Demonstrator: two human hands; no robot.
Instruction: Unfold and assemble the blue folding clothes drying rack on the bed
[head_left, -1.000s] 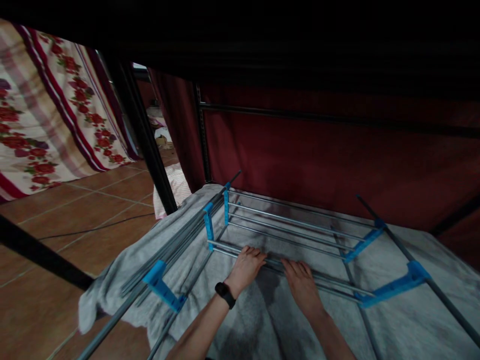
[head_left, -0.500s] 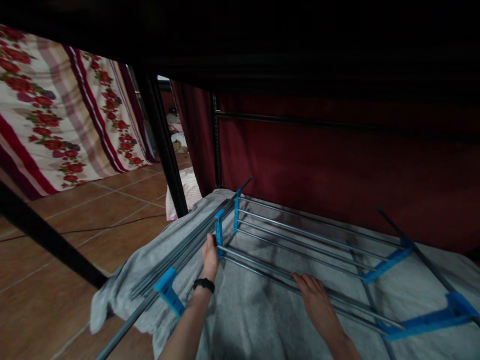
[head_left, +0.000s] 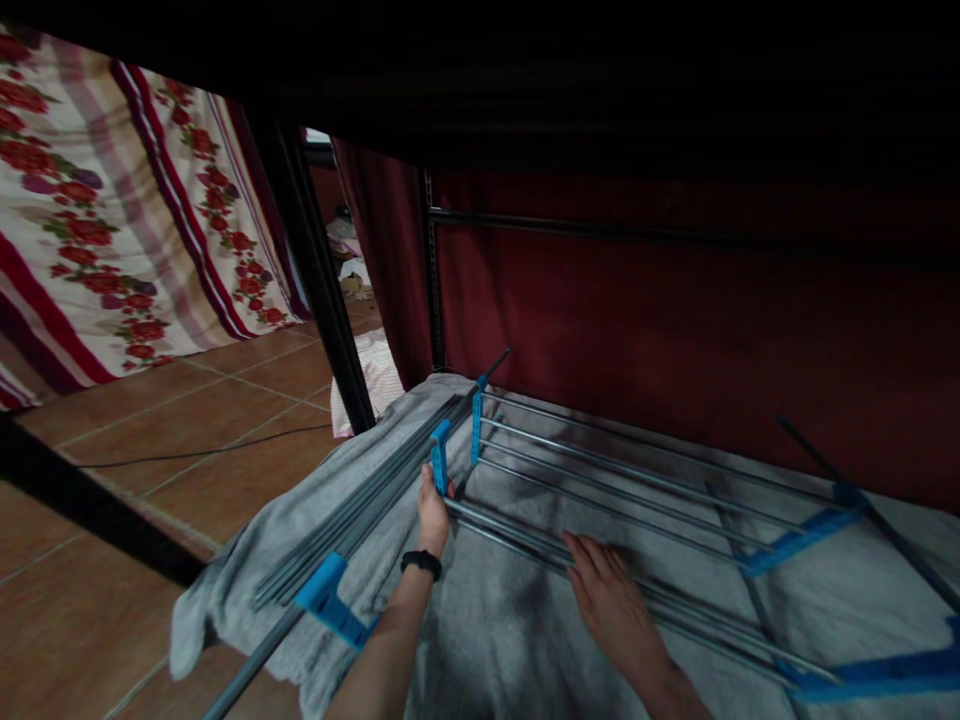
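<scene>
My left hand, with a black band at its wrist, is closed around the lower part of a blue plastic bracket. Thin metal rods run from that bracket toward the right. Across these rods lies my right hand, fingers stretched out over them; its underside is hidden. Behind, more parallel metal rods span from an upright blue bracket to a slanted blue bracket. Another blue bracket sits on a grey pole left of my left forearm. At lower right, a long blue bracket joins the front rods.
Loose grey tubes lie bundled at the left on the grey blanket. A dark frame post stands left, and a black beam spans overhead. A red curtain hangs behind. Tiled floor shows at left.
My right hand has slid a little left along the rods, its fingers lying flatter. My left hand keeps its hold on the bracket. The view has shifted slightly.
</scene>
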